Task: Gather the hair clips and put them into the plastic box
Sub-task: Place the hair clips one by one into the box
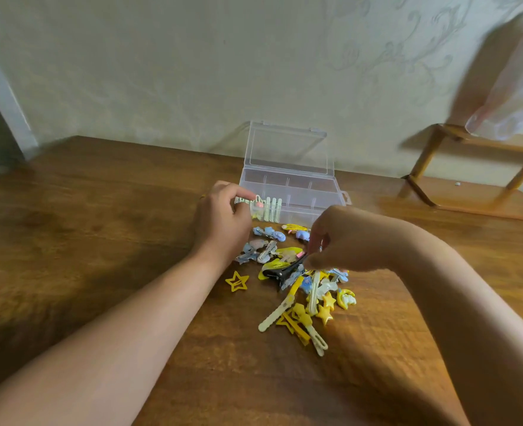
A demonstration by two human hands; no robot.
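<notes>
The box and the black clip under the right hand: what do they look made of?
The box looks like clear, glossy rigid plastic: the wall and dividers show through it. The black clip looks like shiny hard plastic or coated metal, with highlights along its body; the picture leaves that open.

Left arm: my bare forearm runs up from the lower left corner, wrist straight.
Left hand (pixel 222 218): back of it faces me, knuckles up, fingers curled in, thumb and fingertips pinching a row of pale hair clips (pixel 268 209) out at the far side.
Right arm: my forearm comes in from the lower right and bends sharply at the wrist, which arches high.
Right hand (pixel 343 238): it hangs fingers-down, tips bunched together, and they nip the end of a black clip (pixel 280 272).
Spacing: my two hands are near each other, not touching, left a little farther out than right.
</notes>
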